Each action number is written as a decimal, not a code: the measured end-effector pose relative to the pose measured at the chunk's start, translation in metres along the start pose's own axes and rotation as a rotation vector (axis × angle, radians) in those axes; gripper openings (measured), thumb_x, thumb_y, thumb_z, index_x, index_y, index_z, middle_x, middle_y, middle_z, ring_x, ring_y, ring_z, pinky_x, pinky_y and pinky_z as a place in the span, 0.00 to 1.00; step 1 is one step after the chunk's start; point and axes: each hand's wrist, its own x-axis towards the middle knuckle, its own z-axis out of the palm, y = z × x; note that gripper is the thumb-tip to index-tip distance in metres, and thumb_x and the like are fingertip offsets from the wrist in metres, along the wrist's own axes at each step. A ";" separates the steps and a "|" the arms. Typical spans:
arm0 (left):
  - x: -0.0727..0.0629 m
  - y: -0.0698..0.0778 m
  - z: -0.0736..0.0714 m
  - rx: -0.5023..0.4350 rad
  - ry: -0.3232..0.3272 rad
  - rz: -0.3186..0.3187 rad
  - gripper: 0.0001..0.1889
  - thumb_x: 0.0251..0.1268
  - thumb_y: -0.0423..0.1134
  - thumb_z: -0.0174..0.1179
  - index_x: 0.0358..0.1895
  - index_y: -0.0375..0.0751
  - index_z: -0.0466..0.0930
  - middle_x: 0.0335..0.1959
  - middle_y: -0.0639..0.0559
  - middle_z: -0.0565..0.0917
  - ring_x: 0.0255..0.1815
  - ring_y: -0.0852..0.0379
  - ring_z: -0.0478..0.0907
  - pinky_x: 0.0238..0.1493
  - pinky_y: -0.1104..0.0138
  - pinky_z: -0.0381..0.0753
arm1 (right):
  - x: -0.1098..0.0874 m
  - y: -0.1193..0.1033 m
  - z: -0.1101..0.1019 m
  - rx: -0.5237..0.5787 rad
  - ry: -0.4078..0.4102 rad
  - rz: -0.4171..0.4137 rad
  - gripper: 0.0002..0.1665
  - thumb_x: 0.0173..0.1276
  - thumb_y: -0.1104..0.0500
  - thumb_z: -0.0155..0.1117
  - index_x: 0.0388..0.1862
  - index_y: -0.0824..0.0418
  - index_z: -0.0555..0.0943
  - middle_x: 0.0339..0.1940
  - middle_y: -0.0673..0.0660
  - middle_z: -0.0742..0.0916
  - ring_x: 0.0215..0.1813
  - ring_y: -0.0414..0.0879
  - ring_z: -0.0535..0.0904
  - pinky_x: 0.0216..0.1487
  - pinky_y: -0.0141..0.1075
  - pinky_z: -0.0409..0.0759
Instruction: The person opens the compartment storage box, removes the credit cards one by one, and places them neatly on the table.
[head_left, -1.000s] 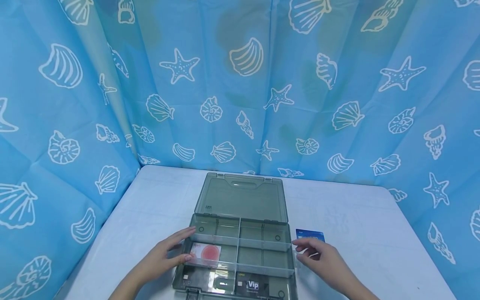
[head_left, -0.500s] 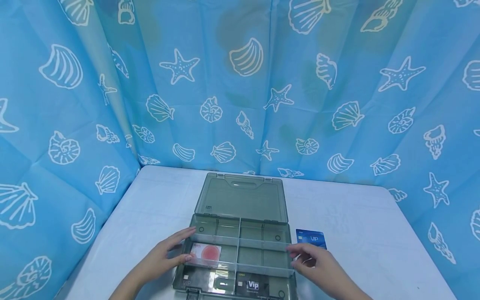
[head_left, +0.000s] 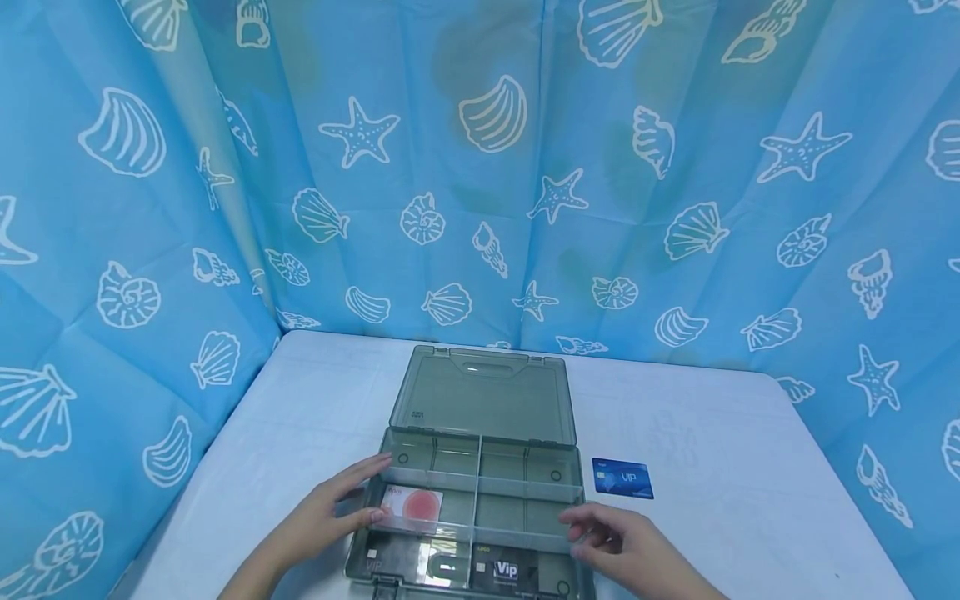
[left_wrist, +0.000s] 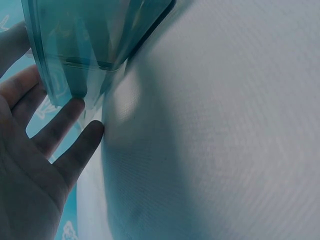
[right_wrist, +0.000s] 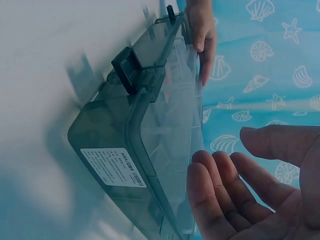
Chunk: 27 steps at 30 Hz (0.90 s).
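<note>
A green-tinted clear divided box (head_left: pixel 513 512) lies with its lid (head_left: pixel 483 396) folded back. One middle compartment holds a white card with a red circle (head_left: pixel 422 505). Dark cards lie in the front compartments, a VIP card (head_left: pixel 386 560) at left and a Vip card (head_left: pixel 506 569) at right. My left hand (head_left: pixel 330 508) rests along the box's left side, fingers fairly straight and spread in the left wrist view. Over the right rim hovers my right hand (head_left: pixel 618 542), fingers loosely bent around nothing. A blue VIP card (head_left: pixel 623 478) lies on the table beyond it.
White cloth (head_left: pixel 720 467) covers the table. A blue curtain with seashells (head_left: pixel 442 192) hangs behind and at the sides. Black latches (right_wrist: pixel 127 70) jut from the box's front, and a white printed label (right_wrist: pixel 112 166) is on its side.
My right hand has moved left and nearer to me, from beside the blue card to over the box's right rim. The blue card is now fully uncovered. The left hand stays put.
</note>
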 end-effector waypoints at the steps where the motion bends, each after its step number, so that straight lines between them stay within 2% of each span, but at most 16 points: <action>1: 0.000 0.000 0.000 -0.001 0.000 -0.002 0.37 0.67 0.56 0.66 0.77 0.50 0.67 0.78 0.47 0.65 0.78 0.37 0.60 0.72 0.39 0.67 | 0.000 0.000 0.001 0.002 -0.006 0.002 0.23 0.73 0.57 0.66 0.62 0.68 0.79 0.44 0.55 0.87 0.42 0.48 0.82 0.40 0.31 0.84; 7: 0.000 -0.001 0.000 -0.003 0.000 0.001 0.37 0.67 0.56 0.66 0.77 0.50 0.67 0.78 0.46 0.66 0.78 0.36 0.59 0.72 0.38 0.67 | -0.001 0.000 0.002 0.037 -0.069 0.004 0.22 0.73 0.59 0.66 0.61 0.69 0.79 0.47 0.58 0.87 0.47 0.51 0.83 0.45 0.37 0.87; 14: 0.000 0.000 -0.001 -0.009 -0.002 0.003 0.37 0.67 0.56 0.66 0.77 0.49 0.67 0.78 0.46 0.66 0.78 0.36 0.59 0.72 0.37 0.65 | 0.001 0.001 0.003 0.079 -0.159 0.047 0.23 0.75 0.58 0.64 0.61 0.72 0.78 0.56 0.67 0.85 0.55 0.59 0.84 0.54 0.54 0.86; 21: 0.000 0.000 -0.001 -0.018 -0.004 0.001 0.37 0.67 0.56 0.66 0.76 0.50 0.67 0.78 0.47 0.66 0.78 0.36 0.59 0.72 0.37 0.65 | 0.004 -0.002 0.006 0.037 -0.162 0.115 0.24 0.76 0.55 0.63 0.60 0.73 0.80 0.56 0.69 0.85 0.59 0.66 0.81 0.57 0.62 0.82; 27: 0.000 -0.001 0.000 -0.013 -0.003 -0.001 0.37 0.67 0.56 0.66 0.76 0.50 0.68 0.78 0.47 0.66 0.78 0.36 0.59 0.72 0.37 0.65 | 0.007 -0.005 0.011 0.049 -0.194 0.177 0.31 0.77 0.51 0.62 0.63 0.77 0.76 0.60 0.73 0.82 0.63 0.71 0.77 0.59 0.68 0.77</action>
